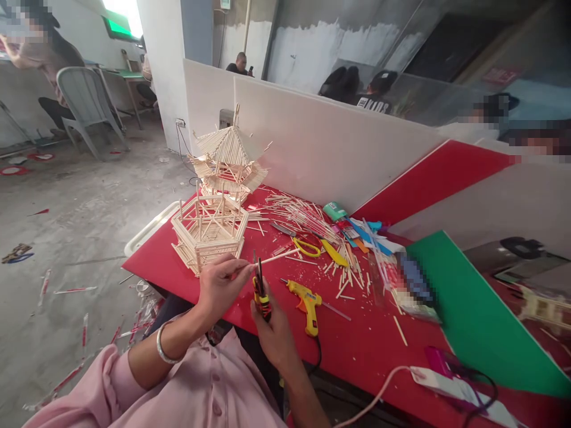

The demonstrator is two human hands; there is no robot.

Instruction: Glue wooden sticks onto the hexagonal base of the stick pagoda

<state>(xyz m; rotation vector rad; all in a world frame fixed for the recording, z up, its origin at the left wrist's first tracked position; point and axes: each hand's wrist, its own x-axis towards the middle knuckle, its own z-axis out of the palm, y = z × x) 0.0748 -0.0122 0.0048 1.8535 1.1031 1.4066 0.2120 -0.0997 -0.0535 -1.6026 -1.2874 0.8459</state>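
Thin wooden stick (281,258) sits between two and three o'clock of pliers (261,291), left hand (224,282) pinching its near end, right hand (275,333) closed round the handles, jaw bite unclear; probably light, stiff, snappable, best fingertip-held near the end.

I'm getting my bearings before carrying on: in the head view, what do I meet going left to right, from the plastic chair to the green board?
Grey plastic chair → hexagonal stick frame → yellow-and-black pliers → yellow glue gun → green board.
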